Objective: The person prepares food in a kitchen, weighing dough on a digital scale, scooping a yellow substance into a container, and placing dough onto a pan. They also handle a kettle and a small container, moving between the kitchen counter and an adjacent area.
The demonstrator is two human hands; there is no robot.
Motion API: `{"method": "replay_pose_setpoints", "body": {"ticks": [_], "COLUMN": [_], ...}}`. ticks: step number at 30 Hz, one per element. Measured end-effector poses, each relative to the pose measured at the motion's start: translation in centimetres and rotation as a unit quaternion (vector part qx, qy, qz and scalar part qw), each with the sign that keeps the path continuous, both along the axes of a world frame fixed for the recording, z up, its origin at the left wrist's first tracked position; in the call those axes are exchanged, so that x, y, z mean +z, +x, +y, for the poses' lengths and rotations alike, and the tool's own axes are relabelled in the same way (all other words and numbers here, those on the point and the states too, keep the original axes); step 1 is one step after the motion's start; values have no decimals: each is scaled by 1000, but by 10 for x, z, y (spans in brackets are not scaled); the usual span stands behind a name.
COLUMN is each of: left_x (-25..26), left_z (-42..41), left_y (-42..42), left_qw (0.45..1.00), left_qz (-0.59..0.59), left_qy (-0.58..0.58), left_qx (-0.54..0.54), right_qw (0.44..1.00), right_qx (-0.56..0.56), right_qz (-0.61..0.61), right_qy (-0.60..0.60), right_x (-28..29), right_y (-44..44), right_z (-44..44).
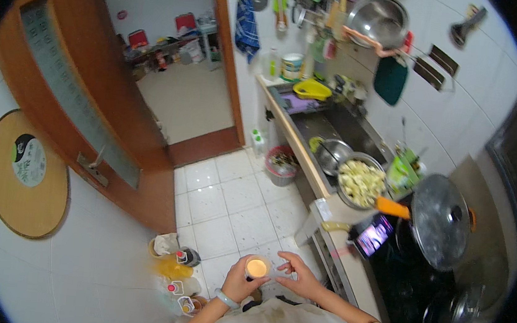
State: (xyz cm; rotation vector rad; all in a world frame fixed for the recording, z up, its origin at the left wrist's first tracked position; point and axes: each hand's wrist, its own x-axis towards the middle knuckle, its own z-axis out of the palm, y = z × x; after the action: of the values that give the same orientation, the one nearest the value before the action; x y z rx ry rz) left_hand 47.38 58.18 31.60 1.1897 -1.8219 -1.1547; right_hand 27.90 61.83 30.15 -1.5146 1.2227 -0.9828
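My left hand, with a pale bangle at its wrist, is closed around a small cup with a light orange top or content. Just to the right, my right hand has its thumb and fingers apart, near the cup's side, with nothing visible between them. Whether its fingertips touch the cup I cannot tell. Both hands are in front of my light-coloured clothing, above the tiled floor.
At right, a lidded pan with an orange handle is on the black stove, beside a lit phone. A bowl of chopped pale vegetables stands by the sink. Bottles line the left wall near an open wooden door.
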Motion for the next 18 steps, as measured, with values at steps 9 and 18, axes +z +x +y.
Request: {"method": "replay_pose_setpoints", "body": {"ticks": [9, 18], "left_x": [-30, 24], "left_z": [-121, -305], "left_y": [97, 163], "left_qw": [987, 994], "left_qz": [9, -68], "left_qy": [12, 21], "left_qx": [162, 85], "right_qw": [988, 979], "right_qx": [126, 202], "right_qz": [1, -20], "right_qy": [87, 25], "right_x": [-26, 8], "right_y": [63, 161], "right_z": [-165, -358]}}
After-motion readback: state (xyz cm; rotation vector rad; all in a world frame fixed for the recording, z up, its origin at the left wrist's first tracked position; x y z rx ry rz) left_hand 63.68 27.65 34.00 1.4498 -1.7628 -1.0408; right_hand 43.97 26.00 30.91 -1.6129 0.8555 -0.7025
